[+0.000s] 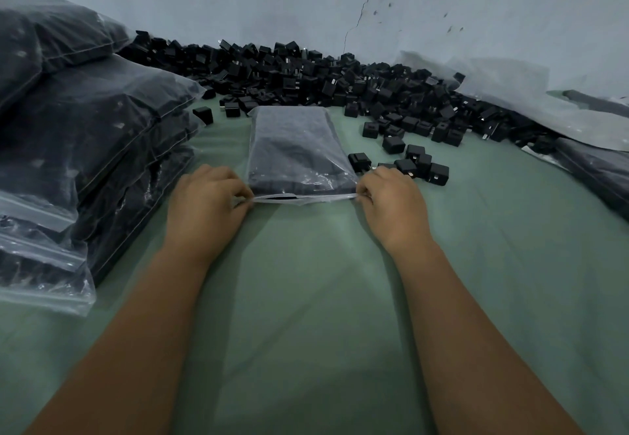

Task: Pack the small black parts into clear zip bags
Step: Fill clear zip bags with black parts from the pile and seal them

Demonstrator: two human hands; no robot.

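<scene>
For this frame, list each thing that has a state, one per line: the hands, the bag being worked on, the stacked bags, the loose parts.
Left hand: grip pinching the bag's left mouth corner.
Right hand: grip pinching the right mouth corner.
Zip bag: filled, lying flat on the green cloth, mouth partly open.
Stacked bags: filled, piled at left.
Loose black parts: unpacked, heaped along the wall.
</scene>
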